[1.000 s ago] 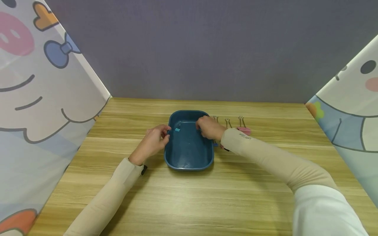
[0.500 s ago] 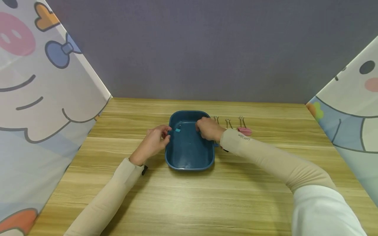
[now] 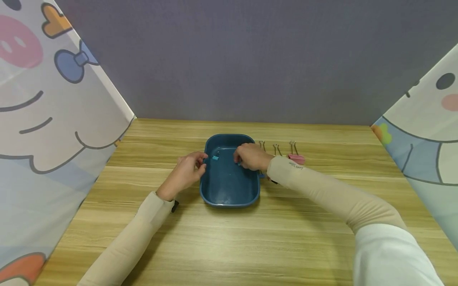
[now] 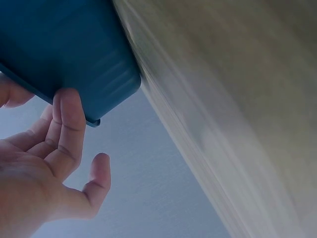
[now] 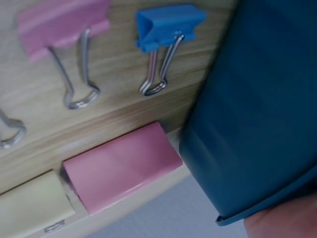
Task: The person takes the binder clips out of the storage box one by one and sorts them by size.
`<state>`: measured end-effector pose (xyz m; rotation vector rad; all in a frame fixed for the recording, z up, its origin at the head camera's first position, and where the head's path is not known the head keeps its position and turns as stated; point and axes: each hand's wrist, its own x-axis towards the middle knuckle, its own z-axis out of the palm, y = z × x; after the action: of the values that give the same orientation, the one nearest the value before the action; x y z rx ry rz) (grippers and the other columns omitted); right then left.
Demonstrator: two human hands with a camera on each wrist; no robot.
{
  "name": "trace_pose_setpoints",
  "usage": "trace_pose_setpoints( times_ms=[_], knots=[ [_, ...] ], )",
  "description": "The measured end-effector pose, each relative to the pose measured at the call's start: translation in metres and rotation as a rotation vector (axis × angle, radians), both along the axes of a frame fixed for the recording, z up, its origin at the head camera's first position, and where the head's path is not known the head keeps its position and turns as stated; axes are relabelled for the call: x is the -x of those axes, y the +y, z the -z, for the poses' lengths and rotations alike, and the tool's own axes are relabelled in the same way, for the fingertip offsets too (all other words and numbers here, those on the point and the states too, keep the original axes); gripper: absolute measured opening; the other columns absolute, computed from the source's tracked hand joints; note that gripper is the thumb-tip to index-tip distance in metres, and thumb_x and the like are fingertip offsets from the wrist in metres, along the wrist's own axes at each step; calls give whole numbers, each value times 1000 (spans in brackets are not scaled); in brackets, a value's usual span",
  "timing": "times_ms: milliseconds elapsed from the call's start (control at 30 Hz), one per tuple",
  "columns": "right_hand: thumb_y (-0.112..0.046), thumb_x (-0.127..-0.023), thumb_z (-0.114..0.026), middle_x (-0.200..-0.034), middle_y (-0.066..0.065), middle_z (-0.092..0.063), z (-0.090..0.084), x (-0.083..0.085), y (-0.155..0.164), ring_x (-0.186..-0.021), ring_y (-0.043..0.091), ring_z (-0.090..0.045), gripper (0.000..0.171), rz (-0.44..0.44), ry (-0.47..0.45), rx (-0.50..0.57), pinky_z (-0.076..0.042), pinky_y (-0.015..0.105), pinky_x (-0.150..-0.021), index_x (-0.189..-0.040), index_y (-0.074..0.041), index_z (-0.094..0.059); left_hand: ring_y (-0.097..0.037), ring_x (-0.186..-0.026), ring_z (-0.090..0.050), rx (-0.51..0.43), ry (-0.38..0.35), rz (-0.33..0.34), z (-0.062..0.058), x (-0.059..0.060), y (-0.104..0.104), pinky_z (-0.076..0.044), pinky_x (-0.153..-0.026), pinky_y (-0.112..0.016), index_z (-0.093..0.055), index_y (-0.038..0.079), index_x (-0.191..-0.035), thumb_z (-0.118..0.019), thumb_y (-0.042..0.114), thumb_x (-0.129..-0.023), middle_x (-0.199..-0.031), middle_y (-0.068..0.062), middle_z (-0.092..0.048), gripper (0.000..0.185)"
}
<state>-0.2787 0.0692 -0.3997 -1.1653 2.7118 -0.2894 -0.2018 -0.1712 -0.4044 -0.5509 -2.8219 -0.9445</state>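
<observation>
A deep blue tray (image 3: 229, 186) stands on the wooden table. My left hand (image 3: 189, 171) touches its left rim with loosely bent fingertips; in the left wrist view, the fingers (image 4: 72, 114) lie against the outer wall. Inside the tray, near its left side, lies a small teal binder clip (image 3: 215, 158). My right hand (image 3: 252, 155) reaches over the right rim, its fingertips low in the tray, pinching a second small teal clip (image 3: 239, 163) that is mostly hidden. In the right wrist view, only part of that hand (image 5: 285, 218) shows beyond the rim.
Right of the tray lie several binder clips: a large pink one (image 3: 296, 159), a yellow one (image 5: 34, 206), a blue one (image 5: 171, 25) and another pink one (image 5: 64, 25). The right forearm passes over some of them. A grey panel (image 3: 229, 59) rises behind the table.
My right hand has shifted slightly left inside the tray, and a bit of teal now shows at its fingertips. The left hand stays at the rim.
</observation>
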Motion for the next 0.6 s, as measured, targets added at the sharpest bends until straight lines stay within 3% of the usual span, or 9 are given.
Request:
trace_pose_setpoints(
  times_ms=[233,500,600],
  knots=[
    [3,-80,-65,-88,4,-65,0,-2,0,-83,21,-59,16,12,46,-11,-49,35,-73,-90,-8,-71,-14,-75,-61,2,-2,-1,-1,0,0,-28,-79,-44,-63,-3,-110,-64,3,-85,-81,-1,-59,26],
    [7,-82,-57,-87,5,-64,-2,-6,-4,-75,19,-56,22,65,24,-33,-48,34,-68,-90,-8,-70,-14,-75,-61,5,-2,1,-1,-1,0,-28,-79,-44,-63,-3,-110,-64,3,-85,-81,-1,-59,26],
    [3,-82,-62,-86,4,-63,-2,-6,-3,-74,18,-56,17,58,30,-36,-48,34,-68,-90,-10,-69,-14,-75,-61,4,-6,2,-2,-1,0,-28,-79,-44,-63,-3,-110,-64,3,-85,-82,-1,-59,26]
  ],
)
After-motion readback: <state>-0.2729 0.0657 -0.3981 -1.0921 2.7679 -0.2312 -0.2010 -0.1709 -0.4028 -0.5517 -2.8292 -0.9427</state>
